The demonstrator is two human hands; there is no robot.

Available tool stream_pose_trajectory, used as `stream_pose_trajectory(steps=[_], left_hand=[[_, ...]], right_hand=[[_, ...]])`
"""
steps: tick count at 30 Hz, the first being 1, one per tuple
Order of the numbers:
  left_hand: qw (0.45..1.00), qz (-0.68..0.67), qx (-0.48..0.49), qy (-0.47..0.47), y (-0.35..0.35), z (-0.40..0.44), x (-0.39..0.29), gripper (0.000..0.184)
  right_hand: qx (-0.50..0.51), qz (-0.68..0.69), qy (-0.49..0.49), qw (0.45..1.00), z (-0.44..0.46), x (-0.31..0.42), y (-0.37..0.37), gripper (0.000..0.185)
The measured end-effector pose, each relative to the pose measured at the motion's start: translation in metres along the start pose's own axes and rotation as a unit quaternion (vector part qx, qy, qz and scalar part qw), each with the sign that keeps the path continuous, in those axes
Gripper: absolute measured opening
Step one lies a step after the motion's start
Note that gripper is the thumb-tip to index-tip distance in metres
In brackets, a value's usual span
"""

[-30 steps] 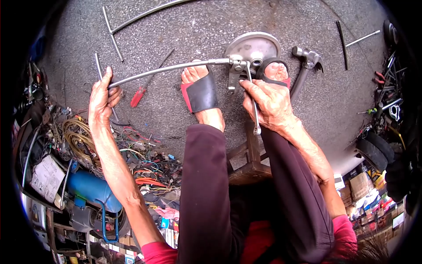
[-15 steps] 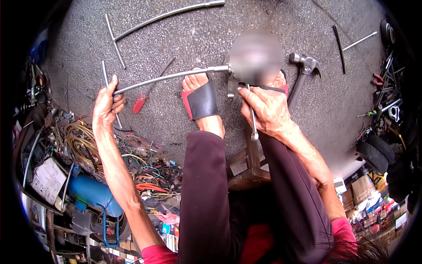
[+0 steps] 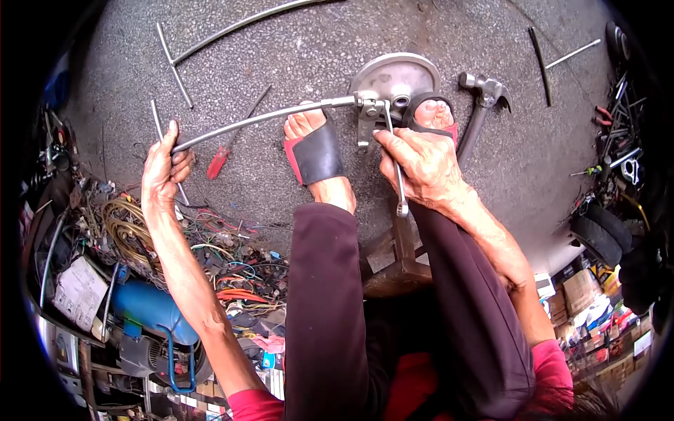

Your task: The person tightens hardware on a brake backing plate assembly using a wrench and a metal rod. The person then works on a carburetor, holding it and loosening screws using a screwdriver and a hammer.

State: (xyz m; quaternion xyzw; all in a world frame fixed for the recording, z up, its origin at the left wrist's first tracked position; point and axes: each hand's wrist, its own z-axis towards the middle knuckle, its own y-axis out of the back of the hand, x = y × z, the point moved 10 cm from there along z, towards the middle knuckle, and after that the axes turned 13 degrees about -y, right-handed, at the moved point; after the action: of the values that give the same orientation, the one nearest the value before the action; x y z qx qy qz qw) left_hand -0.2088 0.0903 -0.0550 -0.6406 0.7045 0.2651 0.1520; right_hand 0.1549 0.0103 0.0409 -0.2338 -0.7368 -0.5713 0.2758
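Observation:
My left hand (image 3: pixel 167 168) is wrapped round the crossbar end of a T-handle socket wrench (image 3: pixel 261 121). The wrench's long shaft runs right, and its socket end meets a small metal bracket (image 3: pixel 366 121). That bracket sits against a round grey metal plate (image 3: pixel 393 70) with a central hole, tilted between my feet. My right hand (image 3: pixel 425 165) is closed on a combination wrench (image 3: pixel 397 165). This wrench's upper end is at the bracket, beside the socket, and its ring end points down toward my knee. My right fingers hide part of the bracket's lower side.
A claw hammer (image 3: pixel 483 105) lies right of my right foot. A red-handled screwdriver (image 3: pixel 219 161) lies left of my left foot, and another T-handle wrench (image 3: pixel 173 62) farther off. Cables and scrap (image 3: pixel 239 263) heap near my left arm, beside a blue tank (image 3: pixel 144 309).
The round plate, blurred before, now shows clearly. The whole scene has shifted slightly left and up in the view. Both hands keep hold of the same wrenches.

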Motion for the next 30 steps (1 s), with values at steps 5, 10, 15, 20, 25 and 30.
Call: stream_pose_trajectory(steps=[5, 10, 15, 20, 25, 30], left_hand=[[1.000, 0.014, -0.002, -0.001, -0.001, 0.000, 0.000, 0.039], [1.000, 0.010, 0.006, -0.002, 0.000, 0.002, 0.002, 0.038], [0.999, 0.006, 0.008, 0.043, 0.002, 0.001, 0.021, 0.037], [0.994, -0.042, 0.033, 0.094, 0.002, 0.001, 0.049, 0.031], [0.992, -0.068, 0.037, 0.102, 0.001, 0.006, 0.057, 0.029], [0.999, -0.019, -0.019, 0.018, 0.010, 0.012, 0.041, 0.027]], right_hand=[[-0.004, 0.002, 0.000, 1.000, 0.000, 0.000, 0.000, 0.028], [0.000, 0.008, -0.001, 1.000, 0.000, -0.001, -0.001, 0.028], [0.010, -0.006, -0.005, 1.000, 0.000, 0.000, -0.002, 0.029], [0.013, 0.004, -0.004, 1.000, 0.000, -0.002, -0.001, 0.030], [0.023, 0.002, -0.007, 1.000, 0.000, -0.005, -0.003, 0.031], [0.018, 0.002, -0.010, 1.000, 0.000, -0.007, -0.003, 0.030]])
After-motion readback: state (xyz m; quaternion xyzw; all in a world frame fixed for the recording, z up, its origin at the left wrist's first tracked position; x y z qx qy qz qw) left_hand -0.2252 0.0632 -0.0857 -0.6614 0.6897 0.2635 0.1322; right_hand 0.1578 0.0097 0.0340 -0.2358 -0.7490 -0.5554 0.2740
